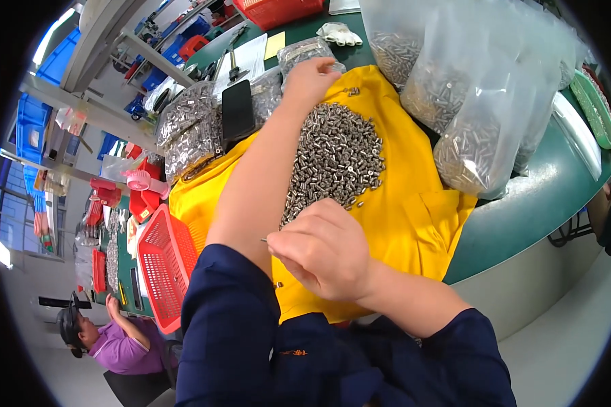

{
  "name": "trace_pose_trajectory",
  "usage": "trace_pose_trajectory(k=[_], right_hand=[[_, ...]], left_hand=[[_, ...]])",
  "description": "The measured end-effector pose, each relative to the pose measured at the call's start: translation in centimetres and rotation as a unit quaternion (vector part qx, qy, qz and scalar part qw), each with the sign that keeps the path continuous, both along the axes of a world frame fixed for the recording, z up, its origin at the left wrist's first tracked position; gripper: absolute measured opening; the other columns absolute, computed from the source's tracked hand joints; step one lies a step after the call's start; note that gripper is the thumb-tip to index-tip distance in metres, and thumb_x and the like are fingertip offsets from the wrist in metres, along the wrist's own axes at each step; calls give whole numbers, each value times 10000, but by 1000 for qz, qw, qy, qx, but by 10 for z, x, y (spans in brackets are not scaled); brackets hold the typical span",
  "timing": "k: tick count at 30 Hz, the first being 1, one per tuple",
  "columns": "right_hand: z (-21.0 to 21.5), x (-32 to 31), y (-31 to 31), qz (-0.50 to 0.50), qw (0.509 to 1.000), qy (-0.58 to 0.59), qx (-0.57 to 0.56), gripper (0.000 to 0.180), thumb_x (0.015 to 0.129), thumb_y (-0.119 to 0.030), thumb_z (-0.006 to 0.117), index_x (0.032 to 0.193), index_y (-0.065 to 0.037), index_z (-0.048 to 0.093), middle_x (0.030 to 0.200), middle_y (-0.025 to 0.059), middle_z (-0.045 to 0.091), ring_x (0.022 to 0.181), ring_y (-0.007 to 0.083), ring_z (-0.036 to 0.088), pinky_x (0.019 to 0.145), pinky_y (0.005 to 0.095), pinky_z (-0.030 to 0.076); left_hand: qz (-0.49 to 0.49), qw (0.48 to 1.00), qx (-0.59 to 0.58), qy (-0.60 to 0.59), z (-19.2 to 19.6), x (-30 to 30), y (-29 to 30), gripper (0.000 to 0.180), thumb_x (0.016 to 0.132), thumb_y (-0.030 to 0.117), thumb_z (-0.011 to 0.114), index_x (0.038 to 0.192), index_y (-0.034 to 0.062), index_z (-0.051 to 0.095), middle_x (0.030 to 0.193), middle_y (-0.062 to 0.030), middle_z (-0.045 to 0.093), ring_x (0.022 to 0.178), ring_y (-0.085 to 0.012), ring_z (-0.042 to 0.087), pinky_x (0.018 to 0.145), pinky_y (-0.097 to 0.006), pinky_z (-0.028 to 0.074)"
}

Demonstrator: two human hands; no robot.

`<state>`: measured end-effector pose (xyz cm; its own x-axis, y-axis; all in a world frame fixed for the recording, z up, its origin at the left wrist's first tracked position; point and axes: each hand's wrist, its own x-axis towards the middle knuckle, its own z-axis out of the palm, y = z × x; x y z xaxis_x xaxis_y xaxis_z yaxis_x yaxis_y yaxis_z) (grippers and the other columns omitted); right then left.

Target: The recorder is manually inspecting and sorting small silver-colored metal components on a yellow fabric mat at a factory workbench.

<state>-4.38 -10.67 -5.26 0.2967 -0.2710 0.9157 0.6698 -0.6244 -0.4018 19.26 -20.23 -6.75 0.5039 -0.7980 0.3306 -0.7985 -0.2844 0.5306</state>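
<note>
Checking parts, probably: right hand [324, 252] pinched a thin piece [264, 239] near metal parts [339, 152] heaped on yellow cloth [414, 227]; left hand [310, 81] by clear bag [302, 53], couldn't tell grip. Next likely needed one part.

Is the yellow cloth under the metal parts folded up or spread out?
Spread out: the yellow cloth lies wide over the green table, creased at its right, with the small metal parts heaped on it.
</note>
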Motion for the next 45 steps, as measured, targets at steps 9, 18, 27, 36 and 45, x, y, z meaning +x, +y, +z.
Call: trace_pose_trajectory(k=[9,18,27,36,45], right_hand=[[-8,11,5,16,976,126,177,145,752,30,582,876,-39,553,763,79,564,613,191,547,532,260,430],[-40,33,37,34,972,224,60,68,787,2,558,851,-19,547,767,85,571,608,162,536,533,251,425],[-49,30,39,39,958,279,55,64,790,-14,562,853,-16,552,732,84,551,593,169,517,517,258,408],[-47,36,33,31,960,274,48,70,774,-17,569,842,-24,554,743,98,566,597,204,539,505,276,415],[-51,34,32,137,884,381,233,49,842,-63,523,881,-34,532,703,1,545,599,58,492,554,205,413]], left_hand=[[113,964,-153,188,22,-72,220,179,792,106,613,942,10,632,782,-35,635,686,-67,563,632,-195,443],[223,974,36,-11,-38,-72,303,192,733,133,625,885,18,643,804,-150,633,721,-247,624,665,-314,489],[206,975,80,-10,-42,-84,293,153,699,190,653,758,52,622,759,-144,597,723,-309,582,683,-385,472],[202,976,77,7,-42,-76,295,144,717,132,634,806,19,630,803,-144,610,738,-280,597,697,-339,478],[9,858,-159,488,-20,-101,283,78,799,29,590,873,5,582,738,-5,586,671,-92,564,639,-214,463]])
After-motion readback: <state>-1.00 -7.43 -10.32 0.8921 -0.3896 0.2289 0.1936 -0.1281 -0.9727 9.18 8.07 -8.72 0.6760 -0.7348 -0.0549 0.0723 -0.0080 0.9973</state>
